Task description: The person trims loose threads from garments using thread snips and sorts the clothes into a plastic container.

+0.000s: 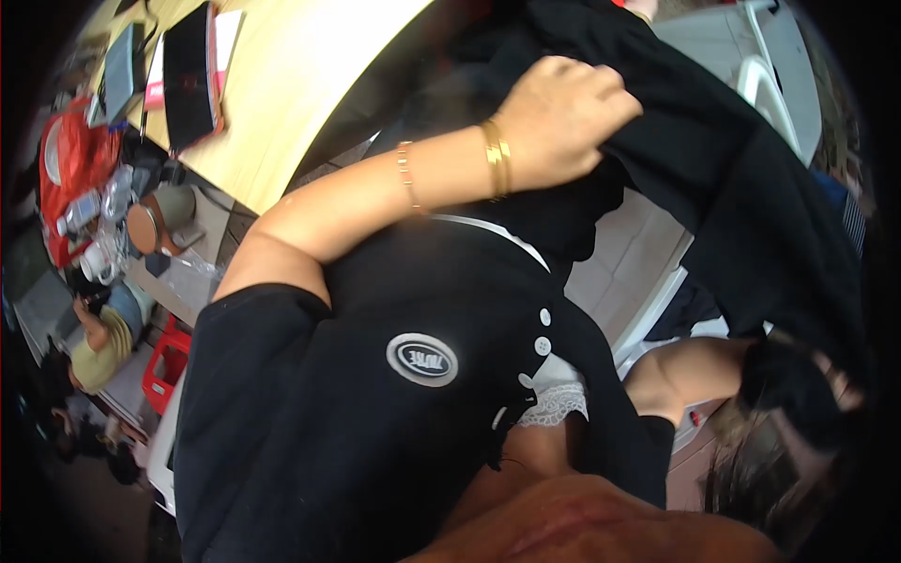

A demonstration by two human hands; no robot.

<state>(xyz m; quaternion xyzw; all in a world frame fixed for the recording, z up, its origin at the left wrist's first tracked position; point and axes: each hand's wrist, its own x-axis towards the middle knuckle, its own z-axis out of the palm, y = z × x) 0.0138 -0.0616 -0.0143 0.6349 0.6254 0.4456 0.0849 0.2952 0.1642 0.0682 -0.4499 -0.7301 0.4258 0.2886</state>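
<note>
A large piece of black cloth (741, 169), which looks like a garment, spreads from the top middle down the right side. My left hand (568, 122), with gold bracelets on its wrist, is closed over the cloth, fingers curled into it. At the right edge my right hand (847, 387) is blurred and partly covered by black fabric that bunches around it; the fingers seem closed on that cloth. Between the hands the fabric hangs in loose folds. My own black shirt (282, 403), with an oval badge and white buttons, fills the lower middle.
A light wooden table (282, 103) at upper left bears a dark tablet (190, 75). Beyond it are a red bag (70, 159), plastic bottles and a brown round object (145, 228). A red stool (167, 366) and a seated person (108, 347) are at left. White chair parts (765, 94) stand at right.
</note>
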